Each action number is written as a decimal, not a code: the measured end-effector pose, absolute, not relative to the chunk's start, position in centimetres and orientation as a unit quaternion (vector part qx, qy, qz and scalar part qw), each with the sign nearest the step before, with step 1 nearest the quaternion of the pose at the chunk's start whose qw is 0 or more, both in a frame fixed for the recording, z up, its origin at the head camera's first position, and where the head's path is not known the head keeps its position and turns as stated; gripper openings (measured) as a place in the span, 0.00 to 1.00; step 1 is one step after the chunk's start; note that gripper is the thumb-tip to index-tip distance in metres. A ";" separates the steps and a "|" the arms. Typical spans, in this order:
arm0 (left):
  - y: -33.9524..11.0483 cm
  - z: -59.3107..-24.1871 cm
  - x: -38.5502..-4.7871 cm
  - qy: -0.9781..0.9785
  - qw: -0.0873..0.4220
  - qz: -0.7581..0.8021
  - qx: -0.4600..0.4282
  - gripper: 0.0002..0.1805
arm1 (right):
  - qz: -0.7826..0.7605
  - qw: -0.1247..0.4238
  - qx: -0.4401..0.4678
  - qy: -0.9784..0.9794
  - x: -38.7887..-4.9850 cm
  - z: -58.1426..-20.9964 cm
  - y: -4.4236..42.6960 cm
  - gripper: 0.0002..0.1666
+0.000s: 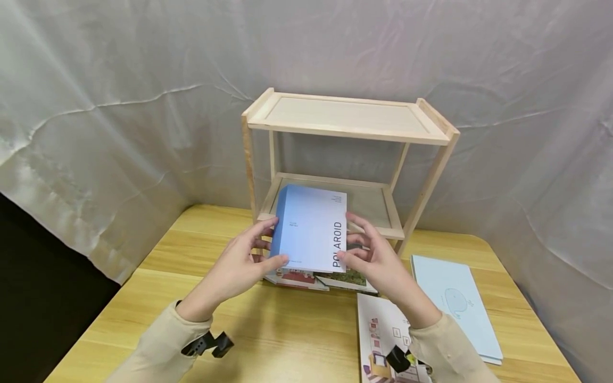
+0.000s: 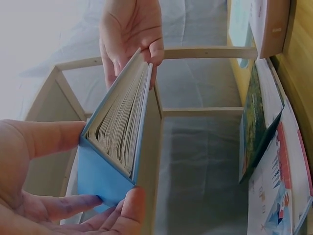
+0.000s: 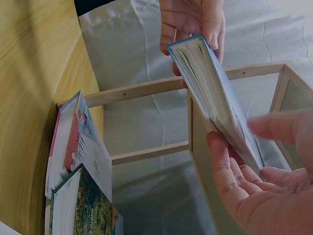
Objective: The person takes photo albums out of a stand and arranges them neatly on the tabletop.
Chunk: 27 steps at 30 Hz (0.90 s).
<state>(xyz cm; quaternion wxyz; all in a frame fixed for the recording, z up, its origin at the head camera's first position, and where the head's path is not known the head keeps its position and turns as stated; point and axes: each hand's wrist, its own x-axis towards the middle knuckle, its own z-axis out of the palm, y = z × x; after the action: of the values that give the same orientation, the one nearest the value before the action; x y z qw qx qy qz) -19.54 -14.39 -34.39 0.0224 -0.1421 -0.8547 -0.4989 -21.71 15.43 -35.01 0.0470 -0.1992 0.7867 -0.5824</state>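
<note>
A blue-and-white photo album (image 1: 311,229) marked POLAROID is held cover up, in front of the shelf's lower board. My left hand (image 1: 241,255) grips its blue spine side, thumb on the cover. At the opposite edge my right hand (image 1: 380,260) holds it, with the thumb by the lettering and the fingers beneath. In the left wrist view, thick pages (image 2: 115,122) show between the album's covers. The right wrist view shows the album (image 3: 215,93) from its other side, fanned slightly at the page edges.
A two-tier wooden shelf (image 1: 349,133) stands at the back of the table. Under its lower board lie a red-and-white illustrated book (image 1: 299,277) and a green-covered album (image 1: 351,277). To the right are a white illustrated book (image 1: 378,330) and a pale blue whale-print book (image 1: 452,303).
</note>
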 end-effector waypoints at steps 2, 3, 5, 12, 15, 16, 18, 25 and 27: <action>-14.5 -34.4 -19.5 -0.853 0.019 -0.502 -0.144 0.43 | -0.583 0.047 -0.200 0.786 -21.6 -34.9 15.5 0.49; -14.6 -34.5 -19.4 -0.851 0.018 -0.503 -0.146 0.43 | -0.585 0.047 -0.202 0.784 -21.5 -34.9 15.5 0.48; -14.8 -34.5 -19.3 -0.848 0.016 -0.508 -0.148 0.43 | -0.588 0.048 -0.207 0.780 -21.4 -34.8 15.6 0.48; -15.2 -34.4 -18.6 -0.842 0.002 -0.519 -0.149 0.43 | -0.583 0.042 -0.223 0.780 -21.0 -34.8 15.8 0.42; -15.3 -34.3 -18.2 -0.841 -0.003 -0.519 -0.152 0.43 | -0.581 0.047 -0.222 0.781 -20.6 -34.8 15.8 0.41; -15.3 -34.3 -18.1 -0.840 -0.005 -0.520 -0.153 0.43 | -0.581 0.049 -0.221 0.782 -20.5 -34.8 15.9 0.41; -15.4 -34.3 -17.8 -0.838 -0.007 -0.523 -0.154 0.43 | -0.580 0.054 -0.221 0.782 -20.2 -34.9 15.9 0.41; -15.2 -34.6 -16.7 -0.830 -0.009 -0.535 -0.158 0.43 | -0.588 0.066 -0.225 0.774 -19.0 -35.3 16.3 0.43; -15.1 -34.7 -16.3 -0.827 -0.012 -0.539 -0.159 0.43 | -0.590 0.068 -0.228 0.771 -18.7 -35.4 16.4 0.43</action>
<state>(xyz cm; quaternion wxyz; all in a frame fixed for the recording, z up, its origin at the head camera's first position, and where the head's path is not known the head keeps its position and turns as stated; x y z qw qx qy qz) -16.30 -15.11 -34.69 -0.0115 -0.1589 -0.8270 -0.5391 -18.66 16.36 -35.38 0.0678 -0.2284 0.7714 -0.5901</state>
